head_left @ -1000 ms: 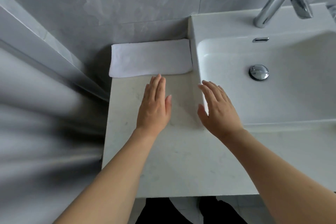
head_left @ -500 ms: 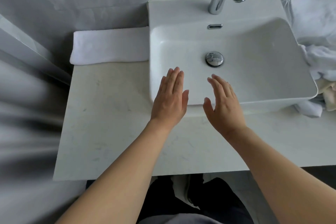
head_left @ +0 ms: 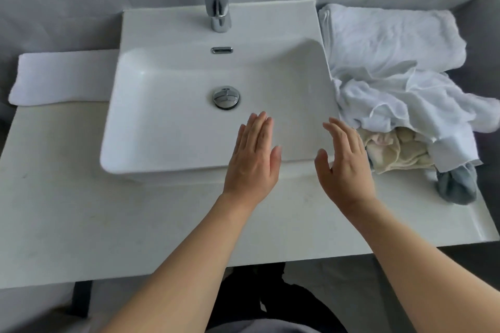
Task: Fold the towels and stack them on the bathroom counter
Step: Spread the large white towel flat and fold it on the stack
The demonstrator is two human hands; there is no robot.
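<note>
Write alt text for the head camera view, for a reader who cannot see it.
Two bare hands, the left hand and right hand, hover open and empty over the front of a white sink on a pale counter. One folded white towel lies left of the sink; a heap of unfolded towels lies on its right.

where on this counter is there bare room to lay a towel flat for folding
Bare counter lies in front of the folded towel, left of the sink, and along the front strip below the basin. Right of the sink is crowded with the towel pile.
</note>
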